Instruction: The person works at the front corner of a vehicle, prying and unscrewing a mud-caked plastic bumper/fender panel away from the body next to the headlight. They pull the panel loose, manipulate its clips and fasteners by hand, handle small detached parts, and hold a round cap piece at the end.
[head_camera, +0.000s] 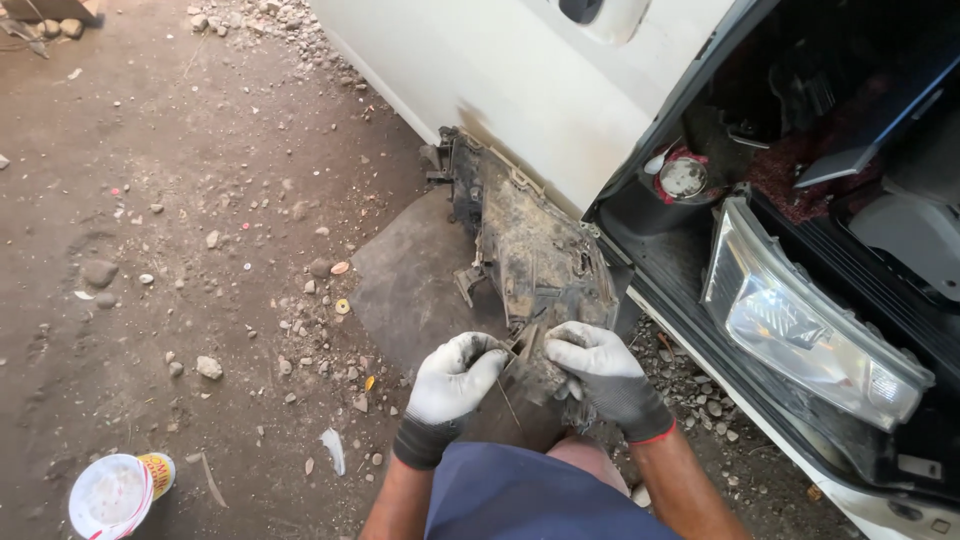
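Note:
A dirty black plastic headlight housing leans back-side up against the white vehicle door, its lower end toward me. My left hand, in a grey-white work glove, pinches a small part at the housing's lower edge; a thin wire or stick hangs from there. My right hand, gloved the same way, grips the lower edge of the housing right beside it. Both hands nearly touch each other over my knee.
A clear headlight lens unit rests in the open doorway sill at right. A round lidded can sits in the door pocket. A dark mat lies under the housing. Stones litter the dirt ground; a white tub lies bottom left.

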